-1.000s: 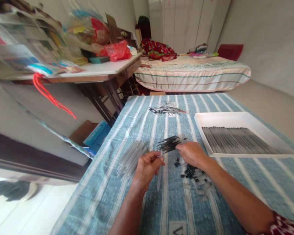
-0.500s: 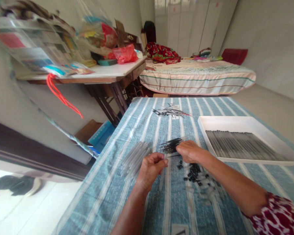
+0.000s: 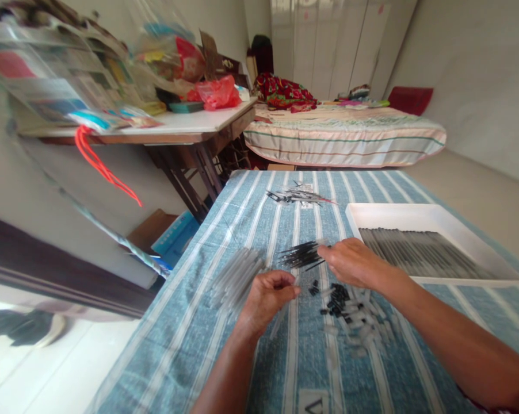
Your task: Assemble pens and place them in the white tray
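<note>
My left hand (image 3: 266, 302) is closed in a pinch around a translucent pen barrel (image 3: 279, 323), which slants down below the fingers. To its left lies a pile of similar grey, translucent barrels (image 3: 237, 279). My right hand (image 3: 352, 263) pinches the end of a dark pen refill (image 3: 315, 266), at the right side of a bundle of black-tipped refills (image 3: 298, 255). Below the right hand are small black plugs (image 3: 339, 298) and clear pen caps (image 3: 367, 330), loosely heaped on the striped cloth (image 3: 251, 374).
On the right, a white tray (image 3: 391, 211) holds a row of pens (image 3: 419, 253). Loose thin refills (image 3: 296, 196) lie at the table's far end. Beyond are a bed (image 3: 341, 138) and a side table (image 3: 186, 127) with bags on it.
My right hand has drawn slightly right, away from the refill bundle, with a dark refill now showing at its fingertips. My left hand still pinches the barrel, whose lower end has swung left.
</note>
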Action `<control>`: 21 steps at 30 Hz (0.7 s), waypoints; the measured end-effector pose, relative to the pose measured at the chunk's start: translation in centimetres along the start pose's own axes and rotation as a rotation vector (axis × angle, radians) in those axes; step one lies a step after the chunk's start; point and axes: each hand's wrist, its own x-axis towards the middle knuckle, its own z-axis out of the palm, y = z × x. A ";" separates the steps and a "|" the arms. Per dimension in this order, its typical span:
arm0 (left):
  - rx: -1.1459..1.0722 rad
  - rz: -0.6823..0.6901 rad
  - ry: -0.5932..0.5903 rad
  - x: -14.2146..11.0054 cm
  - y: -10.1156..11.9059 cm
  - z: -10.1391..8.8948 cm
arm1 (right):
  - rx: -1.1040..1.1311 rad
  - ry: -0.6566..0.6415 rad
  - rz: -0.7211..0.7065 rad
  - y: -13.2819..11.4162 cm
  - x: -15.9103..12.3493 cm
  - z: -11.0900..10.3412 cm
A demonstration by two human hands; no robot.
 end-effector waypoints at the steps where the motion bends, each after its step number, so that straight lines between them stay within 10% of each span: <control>1: -0.003 -0.002 -0.007 0.0 0.0 0.0 | -0.004 0.001 -0.008 -0.1 0.0 0.0; 21: 0.020 -0.018 -0.061 -0.2 0.2 0.1 | -0.036 0.048 -0.120 -1.2 -0.1 -0.7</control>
